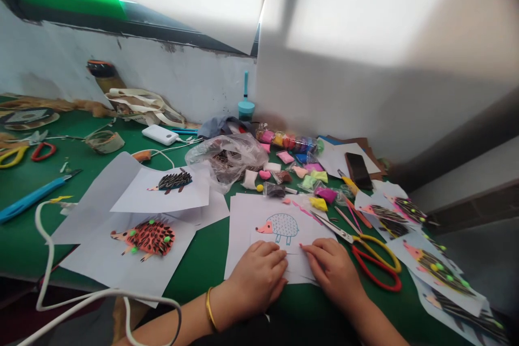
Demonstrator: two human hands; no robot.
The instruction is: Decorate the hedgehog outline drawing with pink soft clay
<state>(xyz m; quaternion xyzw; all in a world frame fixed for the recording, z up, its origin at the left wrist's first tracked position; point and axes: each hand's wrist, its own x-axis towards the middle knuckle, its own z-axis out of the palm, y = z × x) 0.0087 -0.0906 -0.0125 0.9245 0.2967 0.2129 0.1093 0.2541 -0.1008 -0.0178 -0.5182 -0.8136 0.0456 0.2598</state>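
Two bare hands rest on a white paper sheet with a hedgehog drawing [279, 227], which lies near the front edge of a green-topped table [24, 238]. The drawing has a pink face and a pale blue dotted, dome-shaped body. The left hand [255, 275], wearing a thin gold bangle [211, 309], lies relaxed on the lower sheet, not clenched. The right hand [330, 270] has its fingers bunched at the paper; whether they pinch it is hard to make out. The lower part of the sheet is partly hidden beneath both hands.

Just right of the right hand lie scissors with yellow and red looped handles [377, 262], their metal blades pointing toward the drawing. To the left, a hedgehog collage [146, 238] has a spotted red-and-black body, studded with small green clay balls. Another collage with black-and-white strips [174, 181] lies beyond it. Farther back, a crumpled clear plastic bag [227, 159] sits near a row of small packets of colored modeling clay [287, 143]. A smooth black phone [359, 171] lies at the back right. More hedgehog collages [438, 273] spread along the right, cut off by the frame's lower edge.
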